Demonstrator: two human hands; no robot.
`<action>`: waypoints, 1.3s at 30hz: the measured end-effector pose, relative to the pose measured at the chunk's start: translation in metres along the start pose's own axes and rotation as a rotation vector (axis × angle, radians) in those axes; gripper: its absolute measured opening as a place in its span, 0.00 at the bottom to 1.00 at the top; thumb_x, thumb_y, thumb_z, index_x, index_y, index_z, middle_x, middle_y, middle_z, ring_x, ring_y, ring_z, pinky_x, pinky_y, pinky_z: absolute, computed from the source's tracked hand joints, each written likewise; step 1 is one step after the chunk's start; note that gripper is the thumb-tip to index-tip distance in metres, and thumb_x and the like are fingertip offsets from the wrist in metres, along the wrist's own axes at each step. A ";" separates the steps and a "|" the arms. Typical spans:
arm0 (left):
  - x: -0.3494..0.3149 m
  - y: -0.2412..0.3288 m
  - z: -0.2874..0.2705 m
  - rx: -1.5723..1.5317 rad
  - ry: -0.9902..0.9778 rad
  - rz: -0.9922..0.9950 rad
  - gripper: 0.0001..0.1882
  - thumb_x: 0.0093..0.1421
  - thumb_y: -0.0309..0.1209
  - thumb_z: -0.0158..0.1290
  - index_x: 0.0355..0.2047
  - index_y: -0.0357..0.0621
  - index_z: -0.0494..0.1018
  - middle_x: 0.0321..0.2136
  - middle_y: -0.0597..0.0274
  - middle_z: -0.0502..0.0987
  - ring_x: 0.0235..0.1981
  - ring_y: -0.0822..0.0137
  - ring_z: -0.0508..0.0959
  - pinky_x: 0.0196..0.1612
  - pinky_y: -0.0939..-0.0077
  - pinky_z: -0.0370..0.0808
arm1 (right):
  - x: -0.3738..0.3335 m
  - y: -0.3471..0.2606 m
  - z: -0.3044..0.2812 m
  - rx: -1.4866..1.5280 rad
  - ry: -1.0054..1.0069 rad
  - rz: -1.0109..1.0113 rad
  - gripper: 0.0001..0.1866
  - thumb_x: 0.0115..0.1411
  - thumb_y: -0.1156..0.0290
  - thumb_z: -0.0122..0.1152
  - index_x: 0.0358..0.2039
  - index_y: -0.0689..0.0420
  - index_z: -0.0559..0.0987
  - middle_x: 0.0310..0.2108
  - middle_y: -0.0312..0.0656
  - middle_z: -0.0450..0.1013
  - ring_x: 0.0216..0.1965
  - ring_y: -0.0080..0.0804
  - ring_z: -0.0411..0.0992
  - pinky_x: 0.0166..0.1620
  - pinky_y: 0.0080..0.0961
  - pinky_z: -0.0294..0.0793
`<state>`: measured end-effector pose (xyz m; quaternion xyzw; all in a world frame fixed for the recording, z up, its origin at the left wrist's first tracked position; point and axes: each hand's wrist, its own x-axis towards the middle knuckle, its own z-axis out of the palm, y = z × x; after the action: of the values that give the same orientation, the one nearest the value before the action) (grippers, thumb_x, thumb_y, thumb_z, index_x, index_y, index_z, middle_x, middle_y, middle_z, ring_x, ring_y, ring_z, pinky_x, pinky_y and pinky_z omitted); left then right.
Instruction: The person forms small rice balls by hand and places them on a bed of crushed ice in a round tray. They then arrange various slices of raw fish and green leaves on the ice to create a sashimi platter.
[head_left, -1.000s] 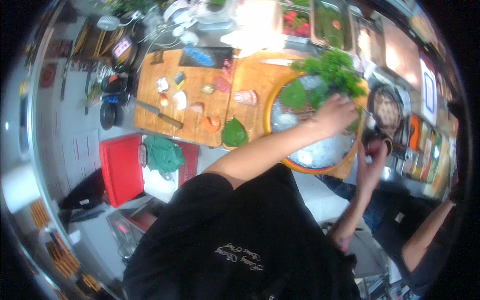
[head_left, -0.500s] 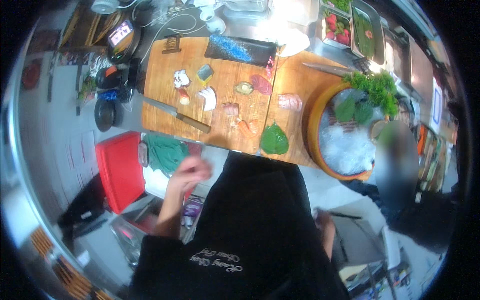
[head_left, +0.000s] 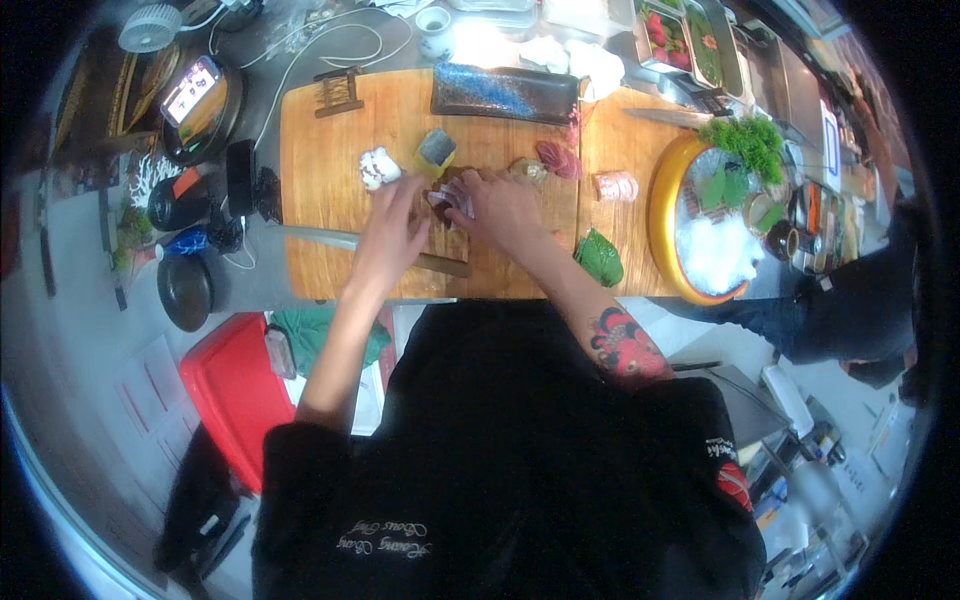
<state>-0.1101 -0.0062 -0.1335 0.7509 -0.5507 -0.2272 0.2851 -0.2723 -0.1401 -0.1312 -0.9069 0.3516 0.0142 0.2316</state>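
Observation:
Both my hands reach over the wooden cutting board. My right hand is closed at the fingertips on a white slice with a dark edge. To its left, my left hand has thumb and fingers apart, beside that slice. Under my left hand and wrist lies a knife, its blade pointing left. A white piece with dark markings sits just beyond my left fingertips. Behind the hands stands a grey-topped yellow block. My right hand and forearm hide some of the food pieces.
Red slices, pink fish and a green leaf lie to the right. A yellow-rimmed tub of ice stands beyond them. A dark rectangular plate and another knife lie at the back. Someone's dark-clothed legs show at right.
My left hand has risen from below the board's front edge onto the board. My right hand has come up from low beside my body and closed on the white slice. The view has shifted.

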 end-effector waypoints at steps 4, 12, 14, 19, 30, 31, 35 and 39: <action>0.046 -0.009 0.009 -0.103 -0.295 -0.040 0.27 0.60 0.21 0.59 0.61 0.38 0.69 0.53 0.44 0.77 0.52 0.45 0.80 0.56 0.58 0.77 | 0.009 -0.013 0.020 -0.125 -0.012 0.128 0.25 0.56 0.49 0.68 0.46 0.54 0.77 0.43 0.45 0.81 0.52 0.44 0.78 0.55 0.44 0.72; 0.035 -0.025 0.033 -0.172 -0.190 -0.033 0.23 0.59 0.21 0.60 0.56 0.36 0.73 0.48 0.45 0.80 0.50 0.48 0.81 0.54 0.60 0.78 | 0.013 -0.008 0.043 -0.038 -0.042 0.177 0.24 0.56 0.52 0.68 0.47 0.54 0.76 0.44 0.45 0.81 0.52 0.44 0.77 0.57 0.43 0.68; 0.033 -0.026 0.034 -0.254 -0.194 -0.078 0.23 0.59 0.20 0.59 0.56 0.36 0.73 0.47 0.45 0.79 0.47 0.48 0.81 0.51 0.60 0.78 | 0.010 -0.004 0.040 -0.015 0.009 0.103 0.25 0.55 0.52 0.69 0.47 0.54 0.76 0.44 0.45 0.81 0.51 0.44 0.77 0.56 0.43 0.68; 0.045 0.013 0.008 -0.125 -0.244 -0.113 0.25 0.63 0.24 0.60 0.61 0.41 0.74 0.50 0.51 0.82 0.48 0.60 0.84 0.51 0.68 0.81 | 0.001 0.008 -0.001 0.100 0.183 -0.056 0.23 0.53 0.54 0.71 0.43 0.54 0.77 0.40 0.43 0.79 0.47 0.43 0.78 0.53 0.43 0.70; 0.159 0.337 0.125 -0.295 -0.319 0.660 0.19 0.63 0.24 0.58 0.55 0.44 0.76 0.44 0.53 0.78 0.44 0.53 0.83 0.46 0.63 0.80 | -0.173 0.220 -0.181 0.216 0.999 0.151 0.23 0.51 0.73 0.74 0.48 0.57 0.77 0.39 0.46 0.78 0.40 0.49 0.78 0.43 0.43 0.77; 0.170 0.365 0.157 -0.306 -0.292 0.751 0.20 0.62 0.23 0.58 0.55 0.44 0.77 0.44 0.52 0.79 0.43 0.53 0.83 0.48 0.64 0.80 | -0.192 0.244 -0.186 0.250 1.000 0.291 0.22 0.53 0.73 0.73 0.48 0.58 0.77 0.39 0.46 0.78 0.39 0.46 0.79 0.42 0.41 0.78; 0.188 0.430 0.251 -0.244 -0.388 0.783 0.16 0.61 0.24 0.59 0.51 0.42 0.78 0.42 0.51 0.79 0.41 0.49 0.82 0.45 0.60 0.79 | -0.233 0.327 -0.184 0.432 1.047 0.608 0.23 0.55 0.69 0.75 0.49 0.61 0.77 0.36 0.47 0.79 0.35 0.40 0.81 0.40 0.34 0.80; 0.196 0.437 0.296 -0.187 -0.383 0.747 0.16 0.61 0.23 0.60 0.50 0.41 0.79 0.41 0.50 0.79 0.40 0.49 0.83 0.44 0.61 0.80 | -0.237 0.373 -0.165 0.480 0.963 0.644 0.22 0.56 0.67 0.74 0.48 0.61 0.77 0.36 0.49 0.79 0.35 0.42 0.81 0.40 0.37 0.80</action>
<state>-0.5519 -0.3469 -0.0596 0.4150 -0.8048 -0.2925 0.3074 -0.7135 -0.3019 -0.0921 -0.5829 0.6656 -0.4063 0.2283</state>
